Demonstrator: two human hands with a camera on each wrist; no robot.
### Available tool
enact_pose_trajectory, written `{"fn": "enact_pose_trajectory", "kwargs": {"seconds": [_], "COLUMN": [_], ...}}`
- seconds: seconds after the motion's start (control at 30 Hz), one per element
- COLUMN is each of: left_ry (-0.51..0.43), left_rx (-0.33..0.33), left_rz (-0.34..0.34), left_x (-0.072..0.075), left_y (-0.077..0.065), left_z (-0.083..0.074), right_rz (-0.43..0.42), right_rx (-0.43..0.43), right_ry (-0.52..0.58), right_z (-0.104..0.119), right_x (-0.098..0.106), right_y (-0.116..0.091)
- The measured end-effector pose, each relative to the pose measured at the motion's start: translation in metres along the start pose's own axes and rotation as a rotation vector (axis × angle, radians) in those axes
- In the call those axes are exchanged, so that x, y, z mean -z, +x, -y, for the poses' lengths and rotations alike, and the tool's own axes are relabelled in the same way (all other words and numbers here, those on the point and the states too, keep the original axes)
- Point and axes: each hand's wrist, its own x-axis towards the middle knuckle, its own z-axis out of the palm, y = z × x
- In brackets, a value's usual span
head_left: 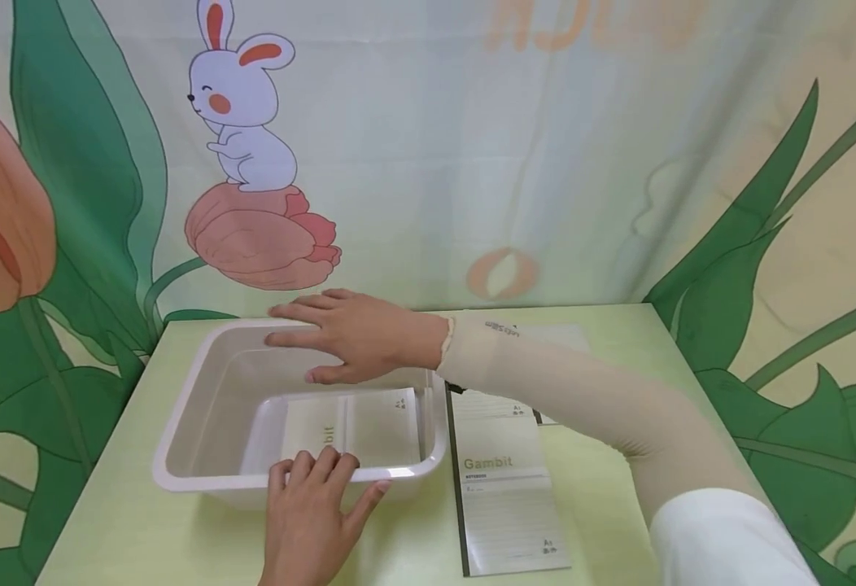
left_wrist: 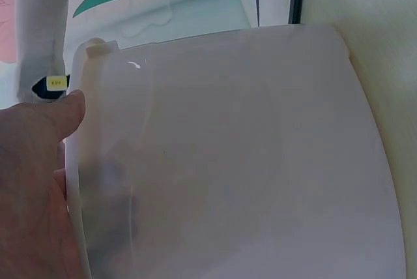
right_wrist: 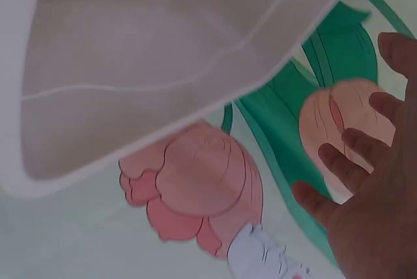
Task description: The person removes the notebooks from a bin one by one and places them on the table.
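Observation:
A white plastic basin (head_left: 399, 472) stands on the table, and a pale notebook (head_left: 377, 423) lies inside it, toward the right. My left hand (head_left: 311, 509) holds the basin's near rim, its fingers bent over the edge; the left wrist view shows the thumb (left_wrist: 73, 113) at the rim by the outer wall. Above the far side of the basin my right hand (head_left: 358, 338) is stretched out with fingers spread and nothing in it. In the right wrist view those fingers (right_wrist: 352, 168) are apart from the basin's rim.
Right of the basin a pale notebook marked Gambit (head_left: 504, 521) lies on the green table (head_left: 618, 505). Another white notebook (head_left: 567, 335) behind it is partly covered by the right sleeve (head_left: 545, 374). A printed curtain (head_left: 413, 163) hangs along the table's back edge.

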Motion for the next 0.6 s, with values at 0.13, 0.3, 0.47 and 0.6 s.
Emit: {"fn": "enact_pose_trajectory", "kwargs": {"seconds": [0.13,0.3,0.47,0.6], "left_ry": [0.008,0.001,0.001,-0.007], "left_rx": [0.001,-0.004,-0.003,-0.008], "left_rz": [0.007,-0.004,0.005,-0.012], "left_x": [0.000,-0.002,-0.001,0.000], "left_y": [0.000,-0.001,-0.001,0.000], "left_z": [-0.001,-0.003,-0.004,-0.002], "right_rz": [0.113,0.237,0.330,0.408], "right_rx": [0.077,0.109,0.127,0.131], "right_ry": [-0.037,-0.072,-0.100,-0.121], "right_z": [0.013,0.022,0.030,0.042], "right_x": [-0.013,-0.032,-0.049,-0.063], "right_y": [0.020,0.035,0.053,0.071]}}
